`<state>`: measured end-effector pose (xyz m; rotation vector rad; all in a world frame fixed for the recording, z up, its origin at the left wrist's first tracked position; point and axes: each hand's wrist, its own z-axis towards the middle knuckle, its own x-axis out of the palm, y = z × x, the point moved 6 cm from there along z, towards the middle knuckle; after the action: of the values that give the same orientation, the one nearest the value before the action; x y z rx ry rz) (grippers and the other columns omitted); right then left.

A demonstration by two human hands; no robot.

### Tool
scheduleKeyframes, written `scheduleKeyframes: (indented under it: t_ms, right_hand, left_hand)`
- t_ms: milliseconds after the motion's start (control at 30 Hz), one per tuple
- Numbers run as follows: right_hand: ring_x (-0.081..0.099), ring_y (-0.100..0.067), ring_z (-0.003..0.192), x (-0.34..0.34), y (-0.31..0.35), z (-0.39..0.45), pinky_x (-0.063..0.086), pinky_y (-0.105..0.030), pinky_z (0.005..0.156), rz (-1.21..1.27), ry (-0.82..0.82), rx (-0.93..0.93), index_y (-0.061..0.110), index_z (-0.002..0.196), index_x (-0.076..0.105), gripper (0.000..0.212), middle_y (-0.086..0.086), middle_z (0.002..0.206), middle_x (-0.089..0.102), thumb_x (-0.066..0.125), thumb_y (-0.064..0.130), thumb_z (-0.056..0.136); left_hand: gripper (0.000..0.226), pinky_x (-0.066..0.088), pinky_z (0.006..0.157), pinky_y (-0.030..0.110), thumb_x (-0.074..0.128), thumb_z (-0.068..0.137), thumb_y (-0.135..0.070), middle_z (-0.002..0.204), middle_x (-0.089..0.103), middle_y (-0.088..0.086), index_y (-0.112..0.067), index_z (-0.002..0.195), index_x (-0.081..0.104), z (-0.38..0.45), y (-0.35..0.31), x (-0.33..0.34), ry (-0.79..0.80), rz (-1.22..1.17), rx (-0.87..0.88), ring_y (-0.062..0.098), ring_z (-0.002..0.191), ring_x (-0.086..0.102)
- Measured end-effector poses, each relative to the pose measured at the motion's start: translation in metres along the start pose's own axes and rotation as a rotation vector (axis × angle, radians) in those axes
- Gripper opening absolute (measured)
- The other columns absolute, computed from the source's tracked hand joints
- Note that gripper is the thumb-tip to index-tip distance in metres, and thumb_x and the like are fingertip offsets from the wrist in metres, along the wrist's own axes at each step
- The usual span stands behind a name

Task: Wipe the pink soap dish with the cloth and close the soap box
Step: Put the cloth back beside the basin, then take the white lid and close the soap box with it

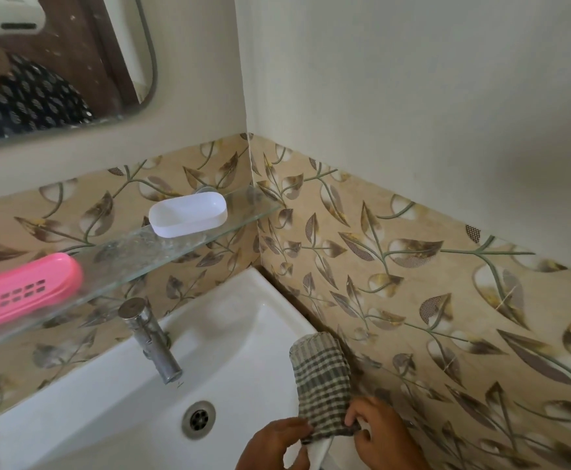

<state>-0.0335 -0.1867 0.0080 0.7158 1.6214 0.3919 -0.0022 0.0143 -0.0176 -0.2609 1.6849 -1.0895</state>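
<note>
The pink soap dish (23,291), with slots in its base, lies on the left end of a glass shelf (243,222). A white oval soap box part (188,214) rests open side up further right on the same shelf. A green and white checked cloth (321,378) lies folded on the right rim of the white sink (243,334). My left hand (274,446) pinches the cloth's near edge. My right hand (384,435) grips the same near edge from the right. Both hands are far below the shelf.
A chrome tap (152,340) stands at the back of the basin, with the drain (198,419) in front of it. A mirror (57,62) hangs above the shelf. Leaf-patterned tiles cover both walls of the corner, close to the right of the cloth.
</note>
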Motion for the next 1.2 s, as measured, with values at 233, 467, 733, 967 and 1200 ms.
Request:
scheduleKeyframes:
  t_ms: [233,467,733,967,1200]
  right_hand:
    - [0.057,-0.006,0.072,-0.039,0.083,0.029,0.047,-0.017,0.063,0.088,-0.022,-0.228,0.033,0.071,0.059,0.031,0.010,0.077,0.059,0.054,0.002,0.072]
    - [0.059,-0.011,0.068,-0.124,0.295,0.085,0.049,-0.024,0.066,0.081,-0.084,-0.659,0.010,0.074,0.065,0.012,0.001,0.073,0.065,0.057,0.002,0.079]
    - [0.061,-0.014,0.075,-0.181,0.425,0.120,0.050,-0.028,0.069,0.018,-0.115,-0.721,0.005,0.083,0.069,0.013,-0.003,0.085,0.070,0.056,0.007,0.081]
    - [0.066,-0.028,0.085,-0.157,0.415,0.163,0.056,-0.040,0.077,-0.130,-0.142,-0.558,0.005,0.079,0.066,0.017,-0.012,0.089,0.070,0.050,0.011,0.080]
    - [0.065,-0.027,0.085,-0.129,0.402,0.175,0.055,-0.036,0.077,-0.133,-0.090,-0.500,0.008,0.088,0.072,0.020,-0.009,0.092,0.070,0.052,0.010,0.084]
  left_hand:
    - [0.029,0.046,0.087,0.009,0.053,0.077,-0.060,0.107,0.052,-0.043,-0.059,0.105,0.060,0.014,-0.052,-0.079,-0.178,0.105,0.103,-0.018,0.097,0.055]
    - [0.041,0.052,0.065,0.017,0.051,0.081,-0.047,0.094,0.070,-0.005,-0.023,0.108,0.069,0.047,-0.119,-0.248,-0.519,0.166,0.243,0.003,0.074,0.064]
    - [0.034,0.045,0.063,0.019,0.065,0.083,-0.031,0.098,0.070,0.004,-0.014,0.112,0.068,0.051,-0.156,-0.387,-0.737,0.368,0.140,0.009,0.068,0.061]
    - [0.039,0.048,0.083,0.029,0.072,0.080,-0.028,0.102,0.070,0.009,-0.009,0.114,0.067,0.057,-0.130,-0.409,-0.757,0.306,-0.107,0.022,0.092,0.064]
    - [0.044,0.046,0.081,0.027,0.077,0.075,-0.027,0.097,0.063,0.001,-0.011,0.114,0.064,0.084,-0.120,-0.393,-0.655,0.171,-0.219,0.019,0.095,0.061]
